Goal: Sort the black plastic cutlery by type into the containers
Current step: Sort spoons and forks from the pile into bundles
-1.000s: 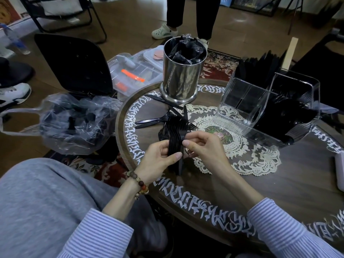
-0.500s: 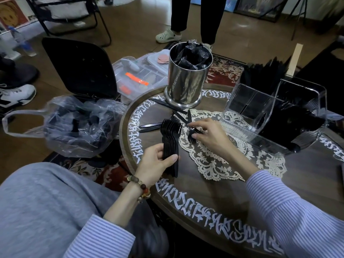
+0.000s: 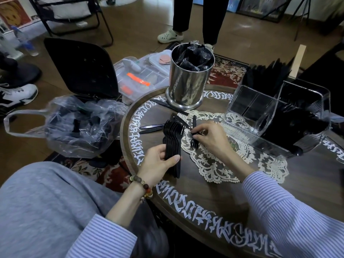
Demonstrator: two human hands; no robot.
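Observation:
My left hand (image 3: 159, 162) grips a nested stack of black plastic forks (image 3: 173, 138) by the handles, tines pointing away from me, over the round table (image 3: 214, 192). To its right, my right hand (image 3: 211, 136) pinches a single black fork (image 3: 194, 141) lying on the lace doily (image 3: 214, 164), tines toward me. Loose black knives (image 3: 151, 127) lie on the table left of the stack, and another knife (image 3: 167, 106) lies by the steel cup. A clear divided container (image 3: 275, 116) at the right holds black cutlery. A steel cup (image 3: 188, 81) stands at the back with black pieces inside.
A clear plastic bag (image 3: 74, 127) with dark items sits left of the table. A clear organiser box (image 3: 137, 79) and a black chair (image 3: 81, 69) stand behind it. A person's legs (image 3: 197, 15) are beyond the table. My grey-trousered knee (image 3: 46, 211) is at lower left.
My right hand left the fork stack and reached out onto the doily, where it now pinches a single fork. My left hand kept hold of the stack and lowered it a little.

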